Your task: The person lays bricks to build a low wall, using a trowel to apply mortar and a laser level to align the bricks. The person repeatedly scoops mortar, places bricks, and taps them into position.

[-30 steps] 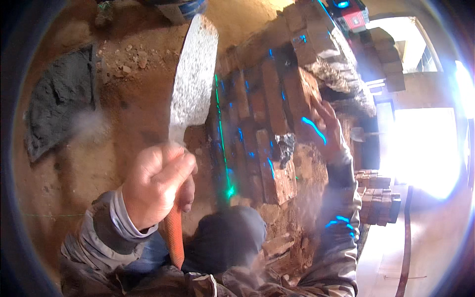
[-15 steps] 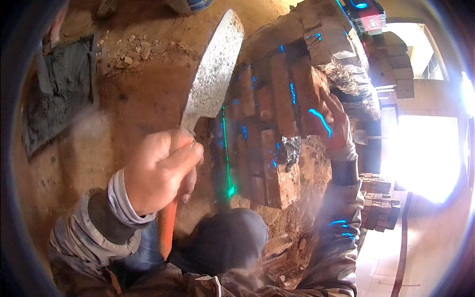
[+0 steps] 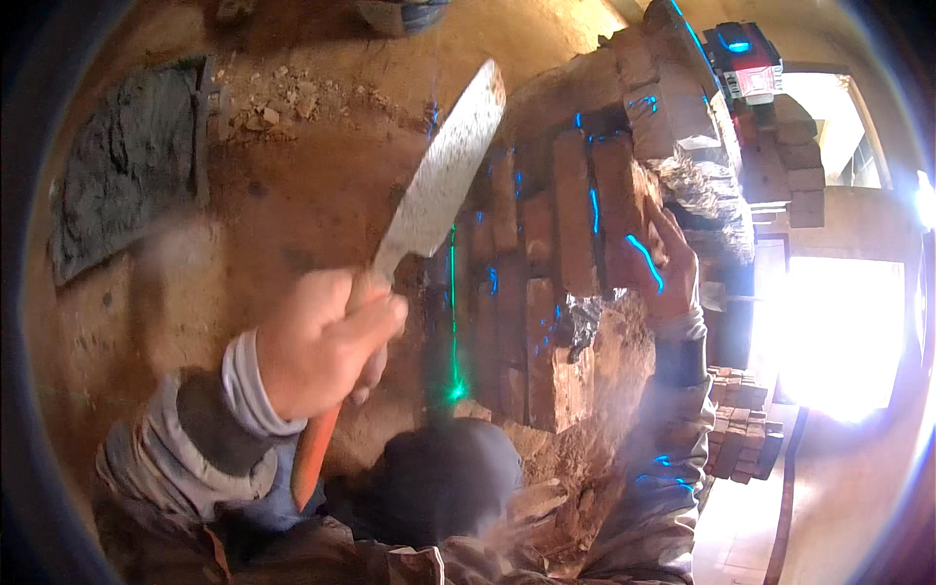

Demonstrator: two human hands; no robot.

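My left hand (image 3: 327,341) is closed round the orange handle of a bricklaying knife (image 3: 444,171). Its broad metal blade, speckled with grey residue, points up and to the right, in front of the brickwork. On the right, my right hand (image 3: 673,268) curls over the end of a reddish brick (image 3: 624,210) at the wall's edge; part of its grip is hidden. Grey mortar (image 3: 583,322) clings beside that brick's lower end. Several courses make up the brick wall (image 3: 538,229). A blue laser line crosses my right hand, and a green one (image 3: 453,312) runs left of the courses.
At the left lies a dark mortar-covered board (image 3: 132,166), with rubble (image 3: 273,102) near it. My knee (image 3: 448,478) is close below the wall. A red-and-black laser level (image 3: 751,68) stands at the upper right. Bricks are stacked (image 3: 741,424) beyond my right arm, near a bright opening.
The knife blade has tilted further right and shows narrower, with its tip lower in the picture. My right hand stays on the brick. The whole view has shifted slightly.
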